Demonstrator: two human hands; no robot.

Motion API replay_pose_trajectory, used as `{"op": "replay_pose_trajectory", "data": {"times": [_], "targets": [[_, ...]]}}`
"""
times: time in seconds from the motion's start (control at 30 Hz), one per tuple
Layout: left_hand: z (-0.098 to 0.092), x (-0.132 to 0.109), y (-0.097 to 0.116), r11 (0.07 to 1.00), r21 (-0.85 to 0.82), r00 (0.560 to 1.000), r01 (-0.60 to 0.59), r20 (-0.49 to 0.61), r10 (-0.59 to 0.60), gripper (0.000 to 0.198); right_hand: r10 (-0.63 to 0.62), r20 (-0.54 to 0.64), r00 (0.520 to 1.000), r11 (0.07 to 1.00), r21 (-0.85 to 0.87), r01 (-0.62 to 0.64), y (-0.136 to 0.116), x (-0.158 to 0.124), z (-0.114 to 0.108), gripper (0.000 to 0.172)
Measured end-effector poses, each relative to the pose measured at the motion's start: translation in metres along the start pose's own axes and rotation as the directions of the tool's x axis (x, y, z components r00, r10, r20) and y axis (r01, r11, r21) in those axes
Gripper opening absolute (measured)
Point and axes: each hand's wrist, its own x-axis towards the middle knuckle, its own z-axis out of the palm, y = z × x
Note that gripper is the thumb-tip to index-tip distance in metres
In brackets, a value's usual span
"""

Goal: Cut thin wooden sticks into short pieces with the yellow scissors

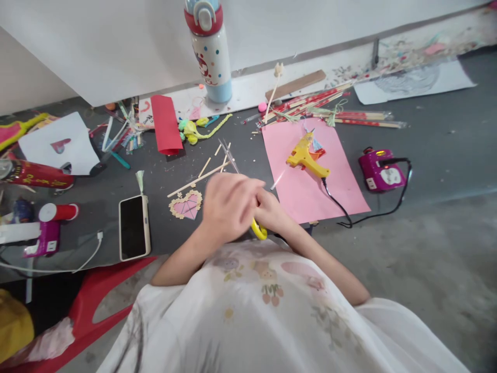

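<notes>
My left hand (229, 204) is blurred, with its fingers curled over toward my right hand; what it holds is hidden. My right hand (274, 212) sits just beside it, closed on yellow-handled scissors (259, 230). A thin pale stick (229, 154) pokes out beyond both hands. To the left of my left hand, a heart made of sticks (186, 204) lies on the grey mat. Loose wooden sticks (198, 178) lie just beyond it.
A yellow glue gun (305, 158) rests on pink paper (310, 191), its cord running to a magenta power box (380, 171). A phone (134, 227) lies at left, a red paper roll (166, 124) and a dotted bottle (212, 57) farther back. A red chair (97, 300) stands at lower left.
</notes>
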Motion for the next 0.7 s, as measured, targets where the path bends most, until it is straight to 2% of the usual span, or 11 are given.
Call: {"op": "replay_pose_trajectory", "data": {"times": [0.07, 0.1, 0.23, 0.37, 0.4, 0.43, 0.47, 0.5, 0.57, 0.63, 0.7], "targets": [[-0.005, -0.009, -0.015, 0.983, 0.098, 0.975, 0.155, -0.172, -0.137, 0.018, -0.001, 0.020, 1.000, 1.000, 0.003, 0.001, 0.002, -0.003, -0.002, 0.027], [-0.005, -0.013, -0.022, 0.968, 0.135, 0.964, 0.210, -0.192, -0.182, 0.018, -0.008, 0.027, 1.000, 1.000, 0.003, 0.008, 0.003, -0.004, -0.004, 0.027], [-0.003, -0.026, -0.035, 0.953, 0.152, 0.963, 0.261, -0.105, -0.247, 0.020, -0.066, 0.022, 0.998, 0.997, -0.034, 0.066, 0.001, -0.007, -0.013, 0.029], [-0.002, -0.034, -0.026, 0.954, 0.092, 0.945, 0.285, -0.193, -0.264, 0.009, -0.076, -0.071, 0.995, 0.987, -0.145, 0.065, -0.003, -0.006, -0.018, 0.033], [-0.002, -0.036, -0.022, 0.957, 0.051, 0.946, 0.287, -0.170, -0.275, 0.009, -0.074, -0.098, 0.992, 0.983, -0.175, 0.057, -0.003, -0.006, -0.019, 0.034], [-0.002, -0.037, -0.017, 0.954, -0.005, 0.950, 0.300, -0.093, -0.299, 0.014, -0.076, -0.120, 0.990, 0.978, -0.201, 0.051, -0.003, -0.006, -0.019, 0.034], [-0.002, -0.038, -0.013, 0.941, -0.071, 0.944, 0.331, 0.035, -0.329, 0.020, -0.079, -0.138, 0.987, 0.974, -0.222, 0.047, -0.002, -0.005, -0.019, 0.034], [-0.001, -0.039, -0.008, 0.916, -0.133, 0.917, 0.379, 0.189, -0.352, 0.024, -0.083, -0.153, 0.985, 0.970, -0.237, 0.045, -0.001, -0.005, -0.019, 0.034], [0.003, -0.041, 0.001, 0.843, -0.207, 0.815, 0.497, 0.445, -0.371, 0.028, -0.090, -0.175, 0.980, 0.964, -0.263, 0.041, 0.001, -0.004, -0.019, 0.035], [0.007, -0.042, 0.008, 0.779, -0.221, 0.733, 0.587, 0.554, -0.395, 0.031, -0.095, -0.179, 0.979, 0.959, -0.280, 0.042, 0.004, -0.003, -0.018, 0.036], [0.012, -0.043, 0.013, 0.719, -0.227, 0.681, 0.657, 0.588, -0.437, 0.035, -0.099, -0.171, 0.980, 0.958, -0.284, 0.047, 0.006, -0.003, -0.018, 0.036]]}}
